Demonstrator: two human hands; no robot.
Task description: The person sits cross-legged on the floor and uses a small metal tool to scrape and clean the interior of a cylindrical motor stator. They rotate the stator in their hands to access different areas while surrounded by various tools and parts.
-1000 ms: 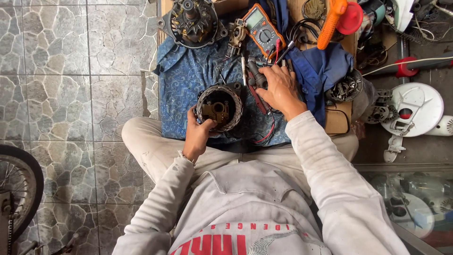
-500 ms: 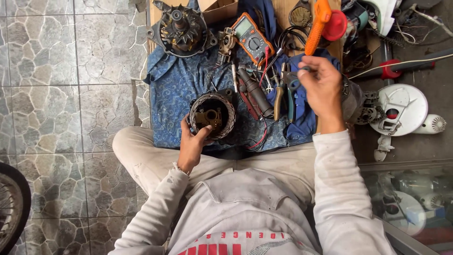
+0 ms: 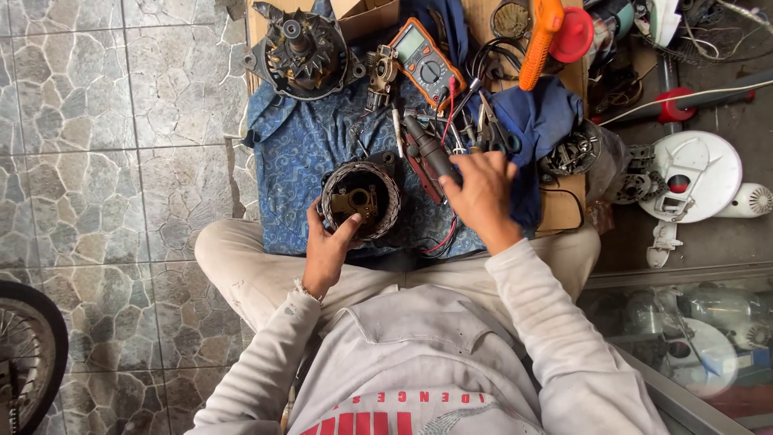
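Right hand [image 3: 483,189] has come back from the far tools, fingers now curled on the dark soldering iron [image 3: 427,149], its axis slanting toward the left; left hand [image 3: 330,246] grips the stator housing [image 3: 360,197] just left.

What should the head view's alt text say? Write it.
Seated person's left hand grips a round, dark metal motor stator wound with copper on a blue patterned cloth; right hand grasps a black-handled tool beside an orange multimeter.
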